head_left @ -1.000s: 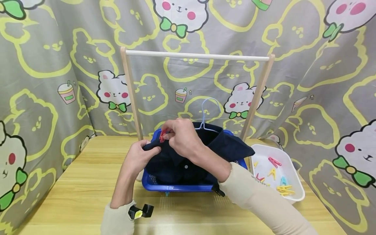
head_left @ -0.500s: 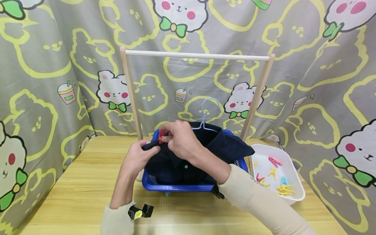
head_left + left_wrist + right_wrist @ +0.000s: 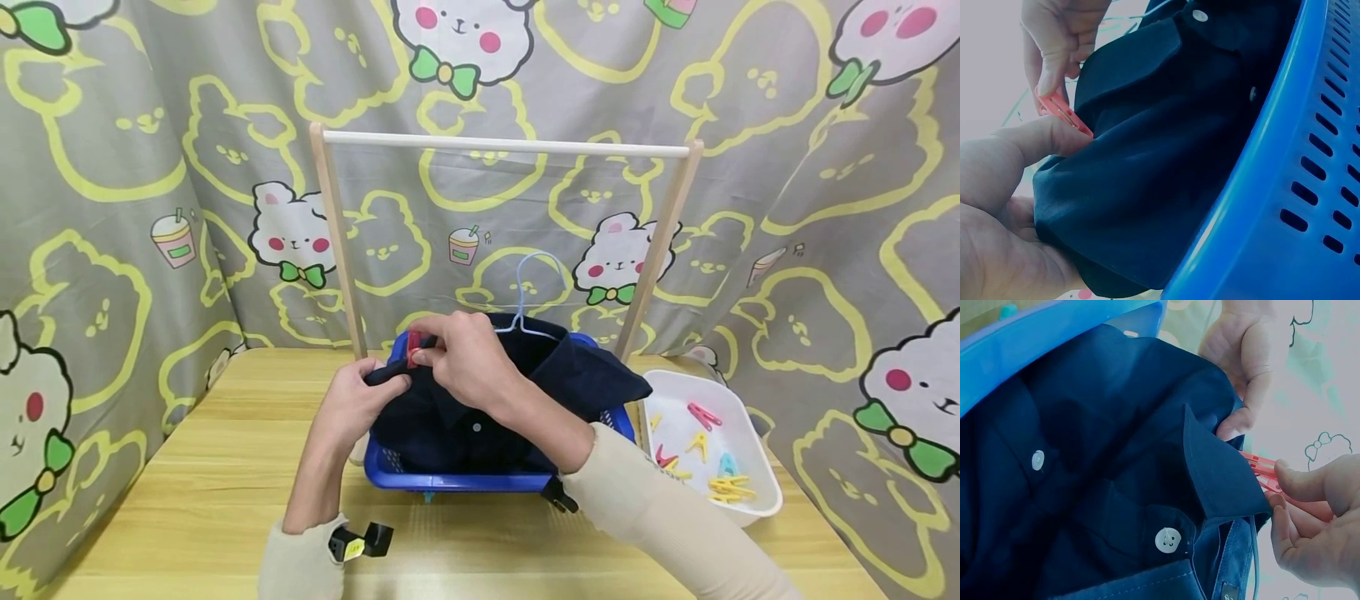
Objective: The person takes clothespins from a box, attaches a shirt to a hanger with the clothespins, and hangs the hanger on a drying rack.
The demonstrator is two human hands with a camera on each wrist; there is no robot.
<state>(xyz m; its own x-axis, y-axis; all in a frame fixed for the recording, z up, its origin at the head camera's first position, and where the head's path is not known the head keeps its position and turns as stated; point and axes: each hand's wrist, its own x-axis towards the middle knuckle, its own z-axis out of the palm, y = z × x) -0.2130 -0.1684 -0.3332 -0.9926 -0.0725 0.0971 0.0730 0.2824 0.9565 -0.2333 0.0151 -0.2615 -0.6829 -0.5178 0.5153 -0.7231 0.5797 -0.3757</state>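
A dark navy shirt with white buttons lies in a blue plastic basket, its collar around a light blue wire hanger. My left hand pinches the shirt's shoulder between thumb and fingers. Just to the right, my right hand pinches a red clothespin at the shoulder edge. In the left wrist view the clothespin meets the cloth beside my left thumb. The right wrist view has its tip near the collar; whether it grips both hanger and cloth I cannot tell.
A wooden rack with a white rod stands behind the basket. To the right, a white bin holds several red, yellow and teal clothespins. A patterned curtain surrounds the wooden table.
My right hand, with the red clothespin, has moved slightly down, and the clothespin stands more upright. My left hand keeps its hold on the shirt.
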